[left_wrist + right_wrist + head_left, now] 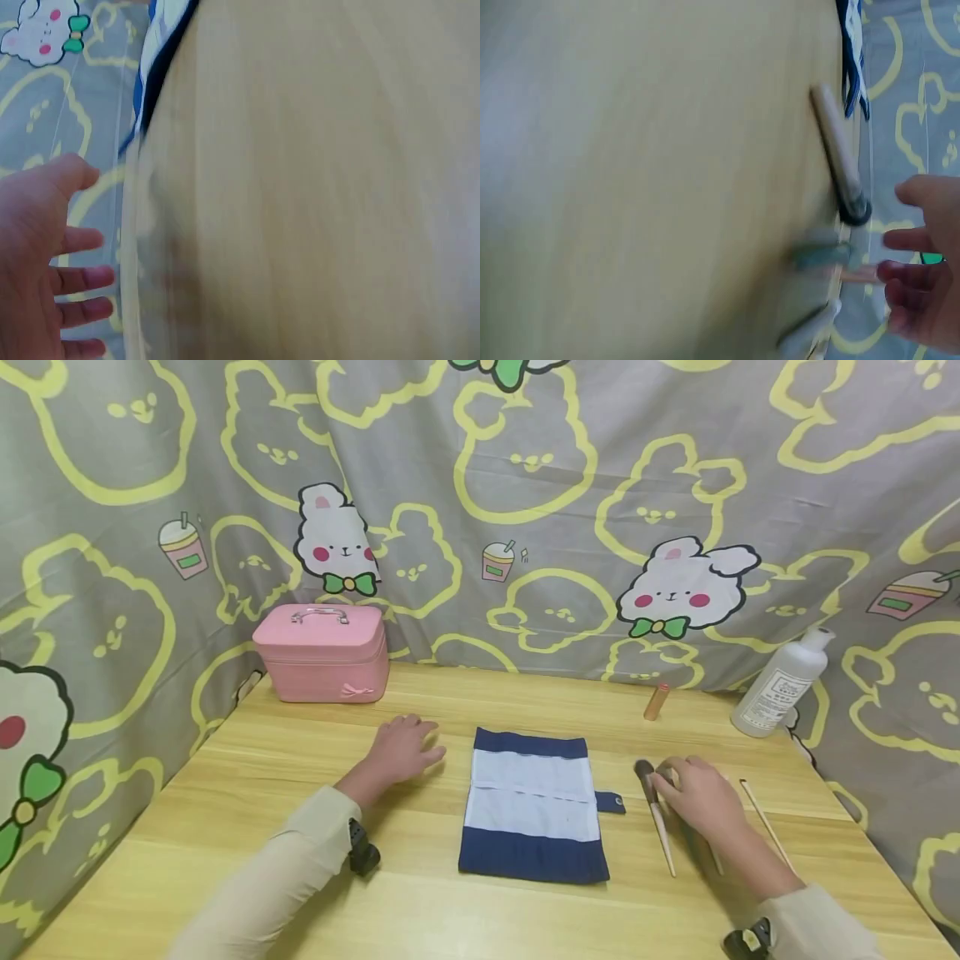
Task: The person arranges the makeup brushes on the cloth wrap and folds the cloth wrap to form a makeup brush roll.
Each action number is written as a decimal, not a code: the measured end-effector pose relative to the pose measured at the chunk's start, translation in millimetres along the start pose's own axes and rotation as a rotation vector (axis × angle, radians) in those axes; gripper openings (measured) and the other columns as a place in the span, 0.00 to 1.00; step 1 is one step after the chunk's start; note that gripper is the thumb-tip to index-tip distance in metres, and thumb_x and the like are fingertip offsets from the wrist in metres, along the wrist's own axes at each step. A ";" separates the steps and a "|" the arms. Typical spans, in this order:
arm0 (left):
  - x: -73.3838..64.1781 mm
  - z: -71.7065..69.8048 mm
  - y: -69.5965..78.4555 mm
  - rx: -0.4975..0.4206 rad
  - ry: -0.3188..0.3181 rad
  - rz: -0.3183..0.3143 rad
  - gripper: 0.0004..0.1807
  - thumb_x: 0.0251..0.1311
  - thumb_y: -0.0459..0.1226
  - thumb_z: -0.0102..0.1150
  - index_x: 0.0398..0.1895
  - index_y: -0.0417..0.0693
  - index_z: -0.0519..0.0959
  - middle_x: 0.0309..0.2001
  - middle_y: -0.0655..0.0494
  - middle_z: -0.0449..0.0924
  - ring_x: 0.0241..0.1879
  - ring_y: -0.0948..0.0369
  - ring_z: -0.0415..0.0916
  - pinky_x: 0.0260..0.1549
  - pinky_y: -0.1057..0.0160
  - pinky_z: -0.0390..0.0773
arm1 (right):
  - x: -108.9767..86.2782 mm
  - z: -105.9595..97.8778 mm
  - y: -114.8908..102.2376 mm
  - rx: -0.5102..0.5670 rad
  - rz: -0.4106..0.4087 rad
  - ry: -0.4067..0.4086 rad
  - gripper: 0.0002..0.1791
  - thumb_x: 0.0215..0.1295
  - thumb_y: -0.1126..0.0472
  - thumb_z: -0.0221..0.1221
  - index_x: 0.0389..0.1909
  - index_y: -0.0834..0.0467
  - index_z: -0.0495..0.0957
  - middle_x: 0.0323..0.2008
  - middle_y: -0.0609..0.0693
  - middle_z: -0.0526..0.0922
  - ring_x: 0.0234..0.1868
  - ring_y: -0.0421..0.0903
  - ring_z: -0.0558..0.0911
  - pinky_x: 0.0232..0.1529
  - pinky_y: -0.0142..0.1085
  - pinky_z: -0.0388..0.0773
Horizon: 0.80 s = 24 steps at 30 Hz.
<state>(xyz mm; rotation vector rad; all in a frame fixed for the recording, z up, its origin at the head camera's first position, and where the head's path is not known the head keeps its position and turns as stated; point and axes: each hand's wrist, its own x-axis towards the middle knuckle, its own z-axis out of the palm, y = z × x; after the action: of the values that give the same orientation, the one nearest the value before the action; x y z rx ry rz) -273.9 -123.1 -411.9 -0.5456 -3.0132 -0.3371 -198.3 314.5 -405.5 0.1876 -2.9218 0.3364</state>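
Note:
A navy and white fabric brush roll (531, 814) lies spread out on the table, its snap tab pointing right. My left hand (401, 750) is to its left, over the table, fingers apart; the left wrist view shows this hand (34, 255) holding nothing. My right hand (701, 793) is over the brushes on the right, fingertips near a dark-headed makeup brush (660, 831). In the right wrist view this hand (930, 262) has loosely bent fingers around nothing. Below it, partly hidden, lies another brush with a pale handle (717, 860). A thin brush (768, 827) lies further right.
A pink vanity case (322, 672) stands at the back left. Toward the back right are an upright lipstick-like tube (656, 703) and a white bottle (780, 689). A patterned curtain (532, 635) hangs behind the wooden table (300, 927).

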 end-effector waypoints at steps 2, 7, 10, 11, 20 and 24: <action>4.1 0.7 11.2 -0.055 -0.020 -0.036 0.28 0.59 0.55 0.49 0.55 0.48 0.75 0.52 0.47 0.74 0.53 0.47 0.68 0.47 0.45 0.67 | 1.9 0.7 -4.5 0.043 0.030 -0.059 0.20 0.64 0.48 0.54 0.38 0.64 0.78 0.29 0.58 0.79 0.27 0.53 0.76 0.24 0.46 0.71; 14.4 1.6 37.7 -0.243 -0.093 -0.196 0.24 0.55 0.55 0.55 0.44 0.48 0.81 0.41 0.55 0.80 0.39 0.56 0.76 0.37 0.56 0.73 | 5.9 5.2 -11.8 0.123 0.101 -0.145 0.19 0.66 0.50 0.52 0.21 0.58 0.72 0.14 0.48 0.68 0.16 0.44 0.65 0.18 0.36 0.60; 18.1 3.3 48.4 -0.355 -0.146 -0.267 0.21 0.53 0.54 0.59 0.36 0.47 0.82 0.30 0.56 0.79 0.28 0.60 0.74 0.28 0.61 0.72 | 7.3 8.1 -13.7 0.140 0.133 -0.152 0.19 0.64 0.51 0.54 0.18 0.57 0.68 0.12 0.47 0.64 0.16 0.44 0.63 0.18 0.35 0.59; 19.1 3.6 51.3 -0.398 -0.163 -0.276 0.19 0.53 0.53 0.60 0.33 0.46 0.81 0.27 0.56 0.79 0.26 0.60 0.73 0.25 0.62 0.72 | 7.8 8.8 -14.1 0.140 0.142 -0.153 0.18 0.63 0.51 0.55 0.18 0.57 0.68 0.12 0.47 0.64 0.16 0.44 0.63 0.18 0.35 0.59; 24.3 7.5 66.5 -0.547 -0.225 -0.344 0.14 0.50 0.40 0.65 0.13 0.43 0.76 0.15 0.54 0.76 0.14 0.61 0.71 0.14 0.65 0.70 | 12.6 8.5 -18.3 0.153 0.182 -0.175 0.17 0.56 0.55 0.59 0.13 0.58 0.69 0.11 0.45 0.64 0.15 0.42 0.64 0.18 0.35 0.61; 25.7 8.2 67.4 -0.546 -0.241 -0.369 0.11 0.49 0.37 0.66 0.15 0.43 0.78 0.16 0.54 0.77 0.15 0.61 0.74 0.15 0.64 0.72 | 16.3 0.3 -23.8 0.219 0.186 -0.159 0.17 0.58 0.54 0.59 0.31 0.67 0.78 0.18 0.49 0.76 0.18 0.45 0.71 0.18 0.36 0.65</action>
<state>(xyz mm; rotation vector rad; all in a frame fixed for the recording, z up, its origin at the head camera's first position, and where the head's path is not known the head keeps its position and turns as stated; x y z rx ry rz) -274.3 -51.0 -403.6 -0.0370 -3.2280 -1.2180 -210.8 289.8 -397.4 -0.0296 -3.0614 0.7019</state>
